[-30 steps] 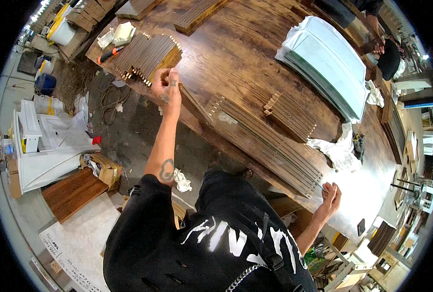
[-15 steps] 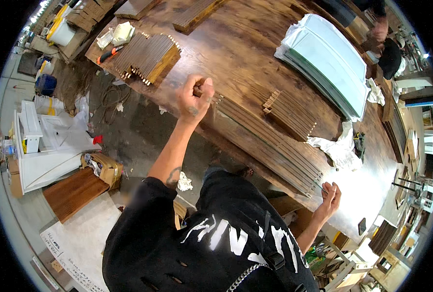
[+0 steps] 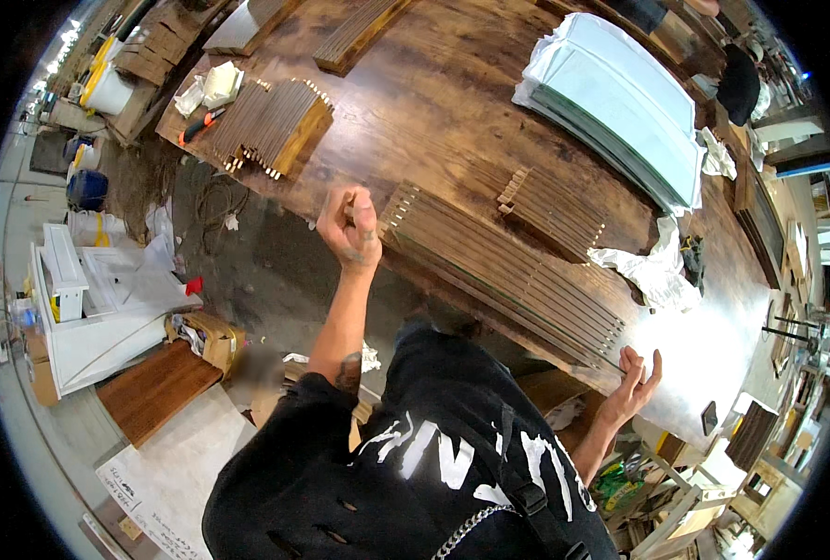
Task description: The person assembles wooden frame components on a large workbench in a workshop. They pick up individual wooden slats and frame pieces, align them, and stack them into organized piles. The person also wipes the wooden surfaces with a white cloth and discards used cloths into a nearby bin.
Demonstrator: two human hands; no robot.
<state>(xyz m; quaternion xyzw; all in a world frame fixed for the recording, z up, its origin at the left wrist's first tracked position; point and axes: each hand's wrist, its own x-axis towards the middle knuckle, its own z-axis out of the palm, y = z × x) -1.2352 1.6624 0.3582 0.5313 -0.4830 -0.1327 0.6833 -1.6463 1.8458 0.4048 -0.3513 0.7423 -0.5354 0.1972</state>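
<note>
Left hand [image 3: 351, 227] and right hand [image 3: 633, 388] at opposite ends of the long wooden strips [image 3: 508, 266].
The strips lie side by side along the table's [image 3: 433, 103] near edge. The left grip is curled, the right loosely bent, some fingers apart; whether either clamps a strip, I cannot tell. Shorter strips [image 3: 553, 215] lie beyond, near a white cloth [image 3: 657, 275].

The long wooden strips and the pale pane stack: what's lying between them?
In the head view, a bundle of shorter strips lies between the long strips and the pane stack.
</note>
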